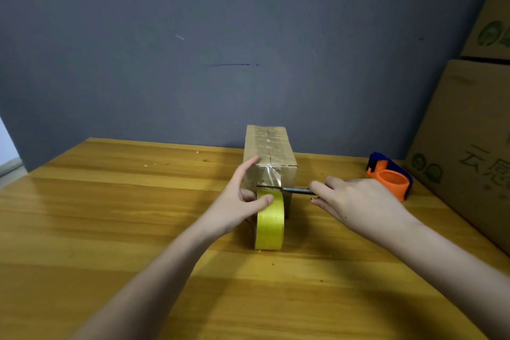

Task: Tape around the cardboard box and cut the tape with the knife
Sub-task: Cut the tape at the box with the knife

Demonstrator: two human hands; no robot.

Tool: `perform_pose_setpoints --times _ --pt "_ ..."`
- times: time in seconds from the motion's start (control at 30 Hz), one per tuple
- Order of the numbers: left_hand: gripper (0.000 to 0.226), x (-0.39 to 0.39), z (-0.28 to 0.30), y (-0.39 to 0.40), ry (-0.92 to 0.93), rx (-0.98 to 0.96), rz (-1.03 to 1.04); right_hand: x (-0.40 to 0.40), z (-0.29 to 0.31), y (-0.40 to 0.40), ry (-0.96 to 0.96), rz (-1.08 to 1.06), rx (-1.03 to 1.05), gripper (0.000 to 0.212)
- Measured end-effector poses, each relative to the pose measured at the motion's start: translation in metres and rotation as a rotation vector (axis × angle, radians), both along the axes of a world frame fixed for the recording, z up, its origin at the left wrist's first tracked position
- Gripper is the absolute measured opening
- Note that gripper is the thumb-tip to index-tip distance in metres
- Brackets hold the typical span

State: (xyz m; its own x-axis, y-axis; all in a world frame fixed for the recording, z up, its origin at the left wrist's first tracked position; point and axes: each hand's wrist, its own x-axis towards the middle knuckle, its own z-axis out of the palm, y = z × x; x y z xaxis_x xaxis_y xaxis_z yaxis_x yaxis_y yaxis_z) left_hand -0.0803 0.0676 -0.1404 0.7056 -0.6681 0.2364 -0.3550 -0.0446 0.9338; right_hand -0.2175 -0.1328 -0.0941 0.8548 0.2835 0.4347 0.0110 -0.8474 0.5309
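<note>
A small cardboard box (269, 153) stands on the wooden table (110, 215), with clear tape running over its top and down its near face. A yellow tape roll (270, 225) stands on edge just in front of the box, a strip of tape stretched from it up to the box. My left hand (240, 201) holds the roll, thumb on its top, fingers raised beside the box. My right hand (356, 201) grips a knife (287, 189) whose dark blade lies level across the tape strip just above the roll.
An orange and blue tape dispenser (392, 178) lies on the table to the right of my right hand. Large printed cardboard cartons (469, 146) are stacked at the right edge. A grey wall rises behind the table.
</note>
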Motion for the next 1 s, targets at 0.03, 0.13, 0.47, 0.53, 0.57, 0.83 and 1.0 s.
perform_pose_setpoints --times 0.03,0.13,0.47,0.53,0.57,0.83,1.0 --pt "0.078 -0.001 0.001 0.000 0.003 0.004 -0.001 0.001 0.001 0.000 0.012 0.000 -0.017 0.025" --pt "0.082 -0.006 0.006 0.001 0.026 0.006 -0.005 0.005 0.003 -0.002 0.060 -0.020 -0.058 0.021" --pt "0.097 -0.011 0.005 0.005 -0.013 0.013 0.036 -0.023 -0.022 -0.006 0.038 -0.201 0.132 0.025" --pt "0.095 -0.019 -0.001 0.008 -0.037 0.026 0.059 -0.033 -0.031 -0.006 0.075 -0.304 0.303 0.029" --pt "0.091 -0.024 -0.003 0.009 -0.040 0.012 0.045 -0.038 -0.035 -0.006 0.102 -0.344 0.424 0.030" --pt "0.051 -0.072 -0.009 -0.031 -0.159 -0.018 -0.017 -0.042 -0.070 -0.023 0.068 -0.408 1.436 0.027" --pt "0.054 -0.093 -0.012 -0.078 -0.746 0.310 0.048 -0.048 -0.078 -0.048 -0.014 -0.603 1.365 0.036"
